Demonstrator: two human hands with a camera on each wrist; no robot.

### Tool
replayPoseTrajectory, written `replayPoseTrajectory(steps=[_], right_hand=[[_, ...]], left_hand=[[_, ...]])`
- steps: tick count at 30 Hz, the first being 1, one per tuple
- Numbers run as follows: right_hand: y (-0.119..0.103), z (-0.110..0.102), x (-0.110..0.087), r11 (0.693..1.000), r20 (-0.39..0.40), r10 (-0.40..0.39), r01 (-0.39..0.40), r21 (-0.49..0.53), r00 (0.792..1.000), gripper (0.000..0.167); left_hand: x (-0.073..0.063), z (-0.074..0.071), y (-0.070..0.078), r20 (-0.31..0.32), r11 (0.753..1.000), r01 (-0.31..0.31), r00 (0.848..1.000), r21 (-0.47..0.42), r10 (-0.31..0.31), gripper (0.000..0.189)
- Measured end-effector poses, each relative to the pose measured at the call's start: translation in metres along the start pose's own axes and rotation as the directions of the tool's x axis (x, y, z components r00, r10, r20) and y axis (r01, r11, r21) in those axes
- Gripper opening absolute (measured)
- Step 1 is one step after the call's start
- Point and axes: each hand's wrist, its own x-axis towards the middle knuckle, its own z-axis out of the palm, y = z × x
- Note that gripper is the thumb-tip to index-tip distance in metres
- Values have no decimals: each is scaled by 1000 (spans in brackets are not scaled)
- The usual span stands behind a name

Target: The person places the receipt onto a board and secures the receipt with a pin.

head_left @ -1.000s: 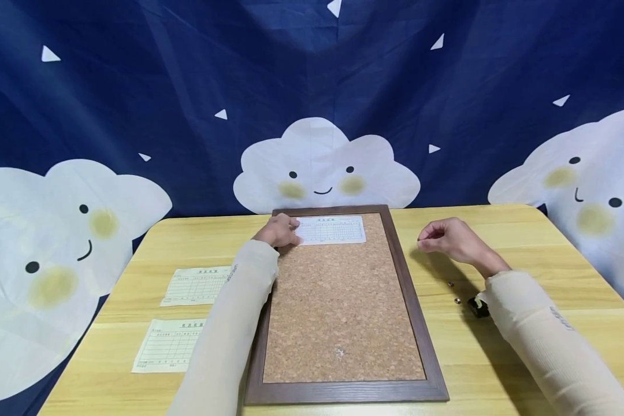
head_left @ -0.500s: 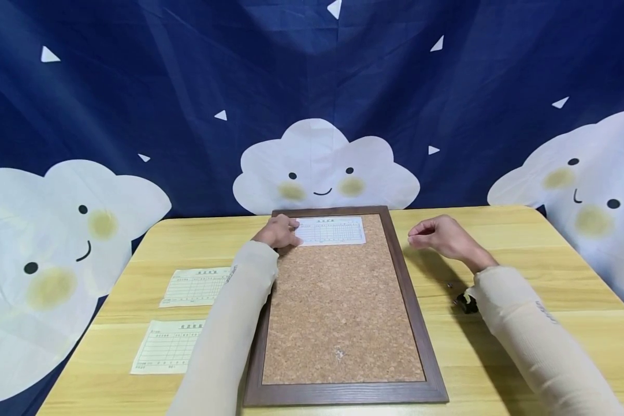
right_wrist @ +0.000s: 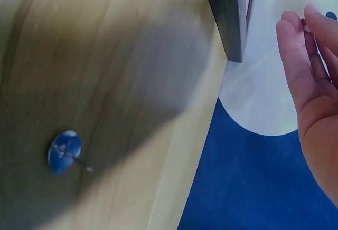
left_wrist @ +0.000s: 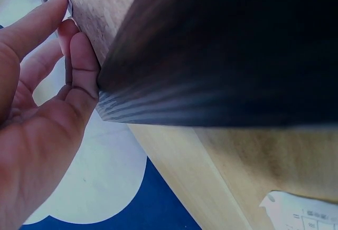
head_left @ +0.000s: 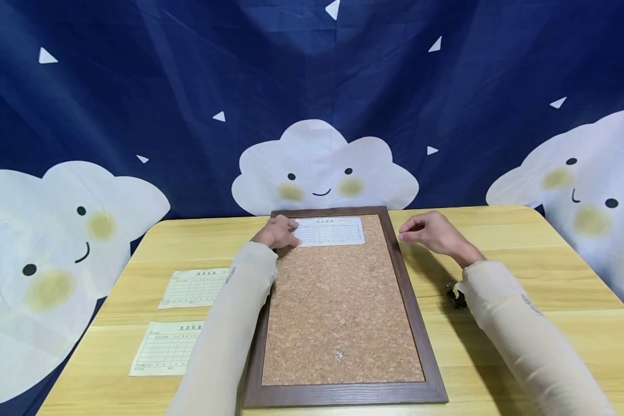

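Observation:
A framed corkboard (head_left: 343,312) lies on the table. Near its top edge is a white printed form slip (head_left: 330,231). My left hand (head_left: 278,232) rests at the board's upper left, with thumb and fingertips pressing on the slip's left end. Just right of the board's upper right side, my right hand (head_left: 434,232) hovers above the table. Its thumb and fingertips pinch a tiny thing, mostly hidden, that looks like a thumbtack. Another thumbtack (right_wrist: 64,152) lies on the table in the right wrist view, its pin showing.
Two more printed slips lie left of the board, the upper one (head_left: 195,288) and the lower one (head_left: 167,348), both partly covered by my left sleeve. A dark curtain (head_left: 312,69) with cloud prints hangs behind the wooden table (head_left: 561,341).
My right hand has moved left, towards the upper right side of the corkboard, its fingertips still together. The left hand and the slip under it have stayed in place.

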Motion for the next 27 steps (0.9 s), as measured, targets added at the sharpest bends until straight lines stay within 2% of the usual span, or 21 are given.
replayPoseTrajectory(steps=[16,27], right_hand=[[-4,2,3,997,-4,21,-20,71,1000,19],[-6,3,10,994,0,31,-30,106,1000,17]], left_hand=[[0,1,-1,-4,1000,5,1000,-5,-5,59],[2,1,-2,0,1000,8,1000,-23,-8,58]])
